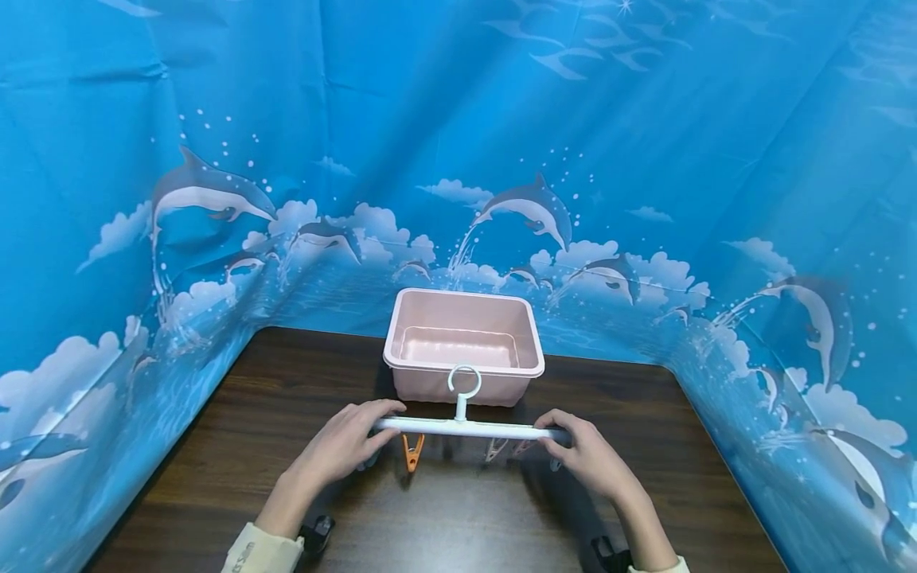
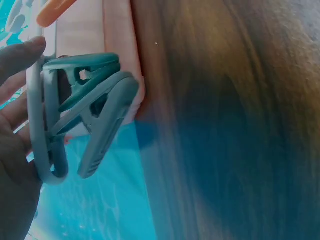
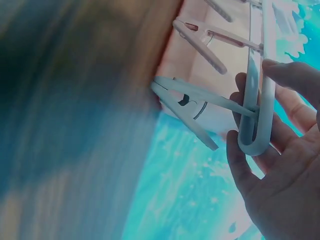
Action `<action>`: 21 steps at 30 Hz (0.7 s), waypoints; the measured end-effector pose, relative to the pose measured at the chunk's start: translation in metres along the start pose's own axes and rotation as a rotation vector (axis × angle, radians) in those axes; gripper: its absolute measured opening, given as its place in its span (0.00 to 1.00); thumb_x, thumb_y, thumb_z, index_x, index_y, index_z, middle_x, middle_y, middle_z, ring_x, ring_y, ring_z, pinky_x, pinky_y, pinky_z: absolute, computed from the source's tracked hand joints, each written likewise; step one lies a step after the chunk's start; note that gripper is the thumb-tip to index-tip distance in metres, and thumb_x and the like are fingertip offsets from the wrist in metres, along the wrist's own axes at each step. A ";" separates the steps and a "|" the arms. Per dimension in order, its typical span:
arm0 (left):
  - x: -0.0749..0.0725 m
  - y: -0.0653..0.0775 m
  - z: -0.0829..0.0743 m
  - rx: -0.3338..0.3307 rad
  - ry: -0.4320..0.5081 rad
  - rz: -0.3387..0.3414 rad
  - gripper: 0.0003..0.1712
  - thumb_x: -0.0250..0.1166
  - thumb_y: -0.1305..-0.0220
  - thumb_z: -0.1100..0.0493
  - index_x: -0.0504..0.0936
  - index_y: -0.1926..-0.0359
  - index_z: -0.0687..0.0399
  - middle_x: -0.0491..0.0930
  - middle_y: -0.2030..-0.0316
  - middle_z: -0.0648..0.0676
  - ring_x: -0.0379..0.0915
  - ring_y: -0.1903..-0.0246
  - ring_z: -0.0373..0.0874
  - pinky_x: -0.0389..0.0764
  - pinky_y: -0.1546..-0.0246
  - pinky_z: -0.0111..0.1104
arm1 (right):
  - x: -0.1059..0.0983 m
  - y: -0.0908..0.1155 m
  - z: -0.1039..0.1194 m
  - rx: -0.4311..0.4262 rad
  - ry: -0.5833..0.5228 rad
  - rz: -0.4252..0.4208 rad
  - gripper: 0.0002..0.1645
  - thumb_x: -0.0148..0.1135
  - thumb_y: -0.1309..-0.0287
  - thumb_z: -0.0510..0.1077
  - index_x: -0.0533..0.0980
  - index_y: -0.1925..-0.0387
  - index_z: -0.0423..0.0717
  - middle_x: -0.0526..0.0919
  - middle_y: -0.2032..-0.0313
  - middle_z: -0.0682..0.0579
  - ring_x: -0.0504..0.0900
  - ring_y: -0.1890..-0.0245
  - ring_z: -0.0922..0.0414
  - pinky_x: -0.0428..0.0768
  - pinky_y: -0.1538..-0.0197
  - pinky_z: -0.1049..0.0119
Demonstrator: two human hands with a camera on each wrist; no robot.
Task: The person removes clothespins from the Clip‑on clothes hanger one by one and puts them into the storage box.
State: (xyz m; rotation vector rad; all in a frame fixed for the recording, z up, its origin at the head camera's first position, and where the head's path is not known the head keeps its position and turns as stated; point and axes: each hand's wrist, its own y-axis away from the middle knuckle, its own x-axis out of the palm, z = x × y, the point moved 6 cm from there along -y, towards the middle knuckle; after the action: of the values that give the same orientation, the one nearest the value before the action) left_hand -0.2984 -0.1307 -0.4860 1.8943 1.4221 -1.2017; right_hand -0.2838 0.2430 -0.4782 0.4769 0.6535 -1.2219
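Both hands hold a white clip hanger [image 1: 494, 430] level above the table, its round hook [image 1: 466, 380] pointing up. My left hand [image 1: 344, 442] pinches one end between thumb and fingers, and my right hand [image 1: 587, 454] grips the other end. From the bar hang several clothespins: an orange clothespin [image 1: 411, 454] near the left hand and pale clothespins [image 1: 494, 450] toward the right. In the left wrist view a green clothespin [image 2: 82, 61] and a grey-blue clothespin [image 2: 112, 117] hang beside the fingers. A pinkish clothespin [image 3: 202, 50] and a pale blue-green clothespin [image 3: 185, 110] show in the right wrist view.
A pink plastic basin [image 1: 430, 386] stands just behind the hanger, near the far edge of the dark wooden table [image 1: 301, 374]. A blue curtain [image 1: 444, 103] printed with dolphins and clouds surrounds the table at the back and sides.
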 end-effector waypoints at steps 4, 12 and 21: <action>-0.005 0.000 -0.007 0.056 -0.045 -0.061 0.24 0.72 0.26 0.51 0.85 0.33 0.42 0.88 0.46 0.46 0.79 0.54 0.39 0.79 0.42 0.49 | -0.009 0.000 0.007 -0.014 0.012 -0.022 0.09 0.69 0.27 0.41 0.82 0.51 0.58 0.87 0.53 0.53 0.81 0.66 0.56 0.80 0.67 0.63; -0.021 -0.001 -0.017 0.254 -0.094 -0.290 0.21 0.77 0.31 0.56 0.90 0.39 0.36 0.87 0.52 0.40 0.81 0.55 0.36 0.81 0.45 0.46 | -0.026 -0.005 0.022 -0.076 0.112 -0.164 0.13 0.73 0.32 0.38 0.84 0.51 0.58 0.87 0.56 0.57 0.81 0.57 0.52 0.82 0.56 0.59; -0.033 -0.004 -0.024 0.365 -0.121 -0.439 0.26 0.79 0.35 0.59 0.88 0.36 0.41 0.88 0.50 0.47 0.84 0.51 0.44 0.79 0.43 0.48 | -0.041 -0.005 0.032 -0.148 0.125 -0.271 0.26 0.73 0.30 0.43 0.78 0.35 0.60 0.84 0.42 0.53 0.78 0.52 0.51 0.80 0.54 0.55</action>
State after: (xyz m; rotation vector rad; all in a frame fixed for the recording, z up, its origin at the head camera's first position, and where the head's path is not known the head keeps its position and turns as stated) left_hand -0.2961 -0.1274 -0.4451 1.7370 1.6965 -1.8597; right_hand -0.2907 0.2493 -0.4261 0.3496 0.9309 -1.3932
